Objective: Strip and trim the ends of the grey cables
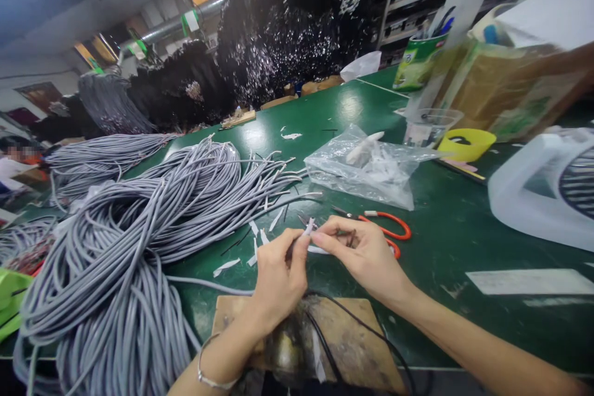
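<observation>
My left hand point(281, 269) is closed round the end of a grey cable point(208, 284), which runs back left toward a large bundle of grey cables point(139, 216). A whitish tip point(309, 227) sticks up between its thumb and forefinger. My right hand point(364, 253) meets it there, thumb and forefinger pinched together beside the tip. What those fingers pinch is too small to make out. Just behind the right hand lie orange-handled scissors point(403, 226), partly hidden by it. Torn white strips point(227, 267) are scattered left of the hands.
A stained wooden board point(362, 334) with black cords lies at the near edge of the green table point(445, 247). Beyond the hands is a clear plastic bag point(362, 167). Farther right stand a yellow container point(466, 143), a green can point(415, 62) and a white plastic housing point(524, 198).
</observation>
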`<state>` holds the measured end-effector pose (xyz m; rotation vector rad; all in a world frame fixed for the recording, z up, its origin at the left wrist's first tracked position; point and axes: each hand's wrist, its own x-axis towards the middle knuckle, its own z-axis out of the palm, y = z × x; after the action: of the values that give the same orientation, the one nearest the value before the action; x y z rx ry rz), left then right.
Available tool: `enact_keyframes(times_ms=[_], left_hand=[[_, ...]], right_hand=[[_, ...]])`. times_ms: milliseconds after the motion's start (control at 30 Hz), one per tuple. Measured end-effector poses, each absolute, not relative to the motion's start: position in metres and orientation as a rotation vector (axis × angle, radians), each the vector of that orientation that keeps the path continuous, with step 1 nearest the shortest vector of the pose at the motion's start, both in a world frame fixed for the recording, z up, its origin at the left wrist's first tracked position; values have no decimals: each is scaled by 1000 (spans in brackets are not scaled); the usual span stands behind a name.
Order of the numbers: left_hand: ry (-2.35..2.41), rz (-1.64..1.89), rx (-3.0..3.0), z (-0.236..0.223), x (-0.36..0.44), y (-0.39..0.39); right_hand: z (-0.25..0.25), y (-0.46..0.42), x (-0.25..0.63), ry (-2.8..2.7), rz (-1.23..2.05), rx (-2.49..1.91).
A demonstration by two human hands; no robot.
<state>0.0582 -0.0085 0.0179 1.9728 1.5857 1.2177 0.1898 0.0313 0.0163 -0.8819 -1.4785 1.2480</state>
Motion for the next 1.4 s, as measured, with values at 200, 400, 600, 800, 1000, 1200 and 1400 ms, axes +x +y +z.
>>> enact_keyframes(times_ms=[200,400,600,800,1000,1200,1400], left_hand=[[1548,1278,1749,21,54,-8],[1545,1319,1752,22,53,-8],[1510,1271,1781,19,55,-8],[1480,1320,1643,15,53,-7],[1465,1289,1679,16,54,-6],[1486,1188,1862,13,60,-9],[1440,1057,1902,16,61,-9]], right_hand=[[15,33,192,-1672,1023,-962],[16,24,187,-1939,908,-882],[13,22,185,-1849,936,-901],[13,23,186,-1891,971,-906],[10,20,181,-1839,1036,-896],[6,22,177,-1508,1307,-835],[31,43,210,-1235,918,-840]])
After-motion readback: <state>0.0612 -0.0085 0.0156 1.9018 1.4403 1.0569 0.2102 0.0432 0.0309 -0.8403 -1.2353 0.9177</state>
